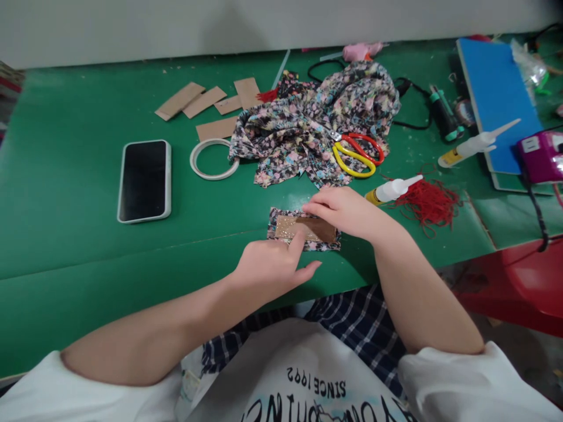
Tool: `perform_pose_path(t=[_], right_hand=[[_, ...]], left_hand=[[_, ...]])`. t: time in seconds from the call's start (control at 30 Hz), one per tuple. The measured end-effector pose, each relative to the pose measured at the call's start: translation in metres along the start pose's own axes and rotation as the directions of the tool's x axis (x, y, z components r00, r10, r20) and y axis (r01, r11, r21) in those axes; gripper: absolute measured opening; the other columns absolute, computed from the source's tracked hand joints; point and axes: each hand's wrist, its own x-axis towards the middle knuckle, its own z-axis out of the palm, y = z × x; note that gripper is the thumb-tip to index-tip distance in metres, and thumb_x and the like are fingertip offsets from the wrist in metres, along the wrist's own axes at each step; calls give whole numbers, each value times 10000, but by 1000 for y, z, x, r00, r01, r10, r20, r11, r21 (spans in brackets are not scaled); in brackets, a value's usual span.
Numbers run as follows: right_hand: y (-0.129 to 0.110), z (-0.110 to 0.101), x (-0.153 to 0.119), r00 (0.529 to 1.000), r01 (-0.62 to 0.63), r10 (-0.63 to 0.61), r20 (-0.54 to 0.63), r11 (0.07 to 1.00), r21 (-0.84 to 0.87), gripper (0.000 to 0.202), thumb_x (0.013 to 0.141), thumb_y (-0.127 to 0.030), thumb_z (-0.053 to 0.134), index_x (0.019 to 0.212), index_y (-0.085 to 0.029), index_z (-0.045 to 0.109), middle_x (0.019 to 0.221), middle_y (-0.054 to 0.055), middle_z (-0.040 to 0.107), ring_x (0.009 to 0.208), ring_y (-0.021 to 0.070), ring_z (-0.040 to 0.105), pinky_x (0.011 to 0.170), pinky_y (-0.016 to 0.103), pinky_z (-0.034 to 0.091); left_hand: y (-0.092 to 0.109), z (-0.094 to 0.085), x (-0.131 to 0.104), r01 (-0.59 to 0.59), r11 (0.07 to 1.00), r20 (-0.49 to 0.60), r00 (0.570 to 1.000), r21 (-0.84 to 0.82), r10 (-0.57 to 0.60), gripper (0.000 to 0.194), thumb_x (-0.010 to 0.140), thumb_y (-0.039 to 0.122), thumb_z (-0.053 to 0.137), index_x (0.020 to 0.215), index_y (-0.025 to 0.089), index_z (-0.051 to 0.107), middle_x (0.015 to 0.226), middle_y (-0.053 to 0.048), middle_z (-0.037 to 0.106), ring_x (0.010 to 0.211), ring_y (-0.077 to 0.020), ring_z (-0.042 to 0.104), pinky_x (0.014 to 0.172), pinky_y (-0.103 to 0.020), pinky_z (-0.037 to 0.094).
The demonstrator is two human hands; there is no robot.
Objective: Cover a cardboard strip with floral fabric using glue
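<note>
Cardboard strip (325, 230) lies on floral fabric (325, 247) near the tabletop's (79, 246) front edge. Our left hand (269, 264), loosely open, touches it with one finger; our right hand (345, 212) bends over the fabric, grip unclear. It seems light, stiff; we'd hold its short ends.

Craft workshop or similar handwork space, judging by a green-topped worktable (79, 234) strewn with floral fabric (290, 126), cut cardboard pieces (180, 101), red-and-yellow-handled scissors (358, 153), a tape roll (193, 159), nozzle-tipped glue bottles (389, 191) and tangled red thread (428, 203).
</note>
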Motion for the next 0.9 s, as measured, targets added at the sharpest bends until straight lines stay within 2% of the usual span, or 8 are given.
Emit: perform_pose_path(t=[0.3,0.63,0.9], right_hand=[[2,3,0,1000,0,0,-8,1000,-24,214,827,-324,517,789,-183,673,791,30,661,751,142,550,651,251,350],[2,5,0,1000,7,-7,7,1000,-30,193,838,-271,494,783,-176,652,785,28,657,742,136,541,638,247,348],[6,0,-2,999,-35,35,0,998,50,273,868,-293,425,838,-179,671,862,40,668,788,138,565,683,247,367]], left_hand=[[1,2,-1,8,1000,2,1000,17,-8,583,846,598,329,1190,148,468,652,-65,657,575,-189,629,432,-216,271],[1,3,-2,12,1000,8,1000,9,-12,580,849,592,332,1201,151,467,672,-70,660,590,-204,636,433,-226,282],[0,0,-2,-11,1000,4,1000,9,11,579,856,583,327,1191,137,482,649,-71,651,564,-211,631,414,-228,261]])
